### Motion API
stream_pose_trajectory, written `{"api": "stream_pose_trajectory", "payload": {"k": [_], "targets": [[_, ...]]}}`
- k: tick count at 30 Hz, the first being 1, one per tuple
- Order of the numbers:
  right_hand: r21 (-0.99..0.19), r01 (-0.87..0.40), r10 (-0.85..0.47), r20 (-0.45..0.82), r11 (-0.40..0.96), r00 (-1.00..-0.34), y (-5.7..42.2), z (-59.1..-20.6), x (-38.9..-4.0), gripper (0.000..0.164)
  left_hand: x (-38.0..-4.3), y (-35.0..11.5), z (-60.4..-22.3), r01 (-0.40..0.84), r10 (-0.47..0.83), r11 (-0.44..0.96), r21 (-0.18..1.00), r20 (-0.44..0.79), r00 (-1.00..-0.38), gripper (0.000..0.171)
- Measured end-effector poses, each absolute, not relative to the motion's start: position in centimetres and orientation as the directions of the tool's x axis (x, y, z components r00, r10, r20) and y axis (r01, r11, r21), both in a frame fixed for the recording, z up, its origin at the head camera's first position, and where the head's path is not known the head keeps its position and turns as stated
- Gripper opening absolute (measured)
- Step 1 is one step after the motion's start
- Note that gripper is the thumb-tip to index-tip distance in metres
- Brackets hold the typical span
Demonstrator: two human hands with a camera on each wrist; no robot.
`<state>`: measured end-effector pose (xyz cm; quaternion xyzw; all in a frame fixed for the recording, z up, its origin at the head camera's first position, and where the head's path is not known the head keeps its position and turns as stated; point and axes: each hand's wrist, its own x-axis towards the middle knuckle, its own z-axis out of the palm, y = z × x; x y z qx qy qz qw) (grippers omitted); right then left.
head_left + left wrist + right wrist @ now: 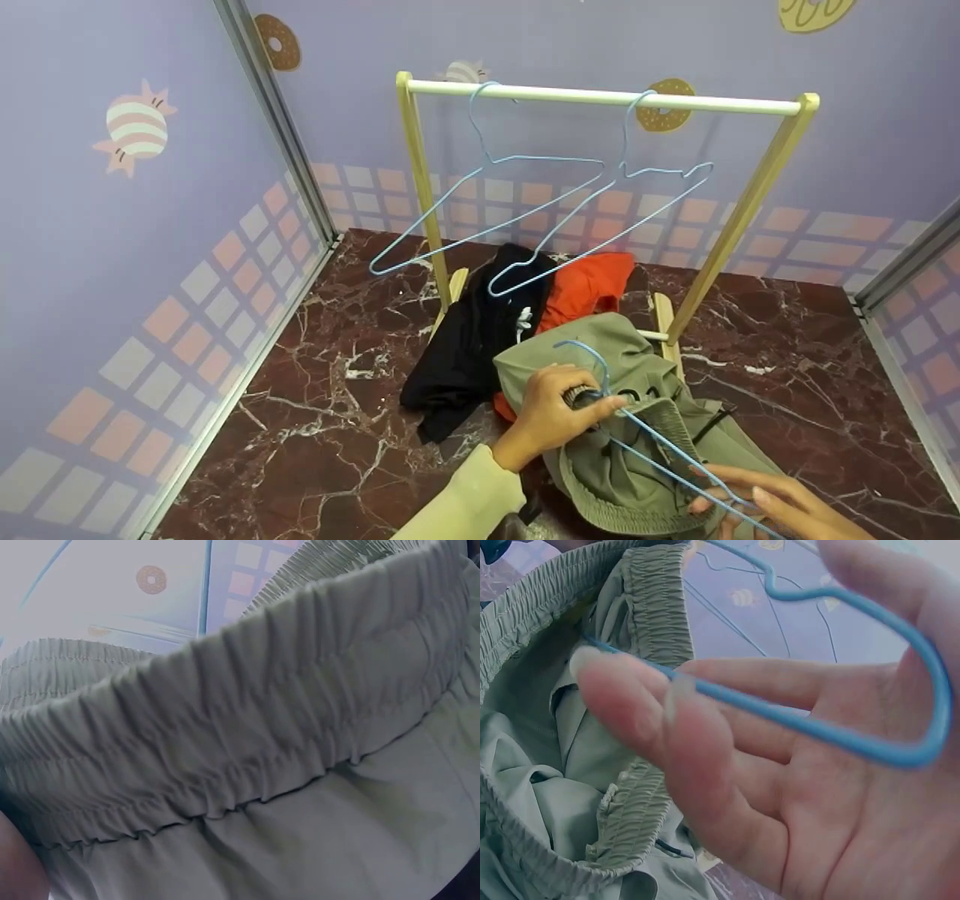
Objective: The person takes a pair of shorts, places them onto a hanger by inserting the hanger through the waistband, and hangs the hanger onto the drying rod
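Grey-green pants [592, 341] with a gathered elastic waistband [247, 705] lie bunched on the floor in front of me, the waist opening turned up. My left hand [551, 409] grips the waistband together with the neck of a blue wire hanger [605, 376], thumb across it and the hook sticking up above. At the hanger's other end, my right hand [787, 499] has its fingers curled round the lower wire. The right wrist view shows the rounded hanger end [817, 727] over the palm, with the wire running into the waist opening. The left fingers are mostly hidden in the left wrist view.
A wooden rack with a white rail [570, 94] stands behind, two blue hangers [431, 208] on it. Beneath lie a black garment [457, 352] and an orange-red one [592, 285] on the dark red marbled floor [300, 420]. Patterned walls [187, 225] enclose the space.
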<state>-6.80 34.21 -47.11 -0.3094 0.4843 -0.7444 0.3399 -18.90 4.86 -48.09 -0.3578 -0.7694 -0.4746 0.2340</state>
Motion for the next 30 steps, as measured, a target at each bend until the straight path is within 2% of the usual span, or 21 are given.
{"api": "stream_pose_trajectory", "payload": {"k": [3, 5, 7, 8, 10, 12, 14, 20, 26, 30], "targets": [[-0.892, 0.255, -0.798, 0.168, -0.373, -0.579, 34.4, -47.3, -6.9, 0.053, -19.0, 4.8, -48.0, 0.781, 0.314, 0.274, 0.562, 0.715, -0.625, 0.03], [-0.927, 0.18, -0.724, 0.124, -0.328, -0.678, 34.6, -47.4, -6.8, 0.053, -19.1, 4.8, -47.9, 0.789, 0.307, 0.267, 0.553, 0.727, -0.614, 0.029], [-0.98, 0.108, -0.552, 0.002, -0.166, -0.834, 34.7, -47.4, -6.8, 0.05, -19.1, 4.8, -47.9, 0.794, 0.302, 0.271, 0.545, 0.735, -0.608, 0.028], [-0.993, 0.102, -0.426, -0.068, -0.057, -0.902, 34.6, -47.5, -6.8, 0.047, -19.1, 4.8, -47.9, 0.794, 0.3, 0.271, 0.544, 0.736, -0.607, 0.028], [-0.974, 0.139, -0.16, -0.168, 0.177, -0.973, 34.1, -47.7, -6.8, 0.041, -19.1, 4.8, -47.9, 0.792, 0.296, 0.267, 0.549, 0.736, -0.609, 0.029], [-0.922, 0.221, 0.027, -0.224, 0.317, -0.974, 33.6, -48.0, -6.9, 0.039, -19.1, 4.8, -47.9, 0.786, 0.291, 0.265, 0.558, 0.731, -0.617, 0.029], [-0.878, 0.237, 0.098, -0.216, 0.415, -0.971, 33.2, -48.4, -7.0, 0.037, -19.1, 4.9, -48.0, 0.777, 0.284, 0.256, 0.575, 0.724, -0.629, 0.03], [-0.796, 0.282, 0.112, -0.264, 0.535, -0.958, 32.2, -49.4, -7.2, 0.047, -19.3, 4.9, -48.1, 0.776, 0.264, 0.225, 0.589, 0.729, -0.631, 0.031], [-0.786, 0.314, 0.081, -0.323, 0.533, -0.943, 30.7, -48.9, -7.2, 0.058, -19.2, 4.9, -48.0, 0.762, 0.245, 0.181, 0.622, 0.721, -0.648, 0.031], [-0.78, 0.31, 0.07, -0.326, 0.544, -0.943, 31.2, -50.5, -7.6, 0.057, -19.2, 4.8, -47.7, 0.765, 0.235, 0.16, 0.624, 0.729, -0.643, 0.032]]}}
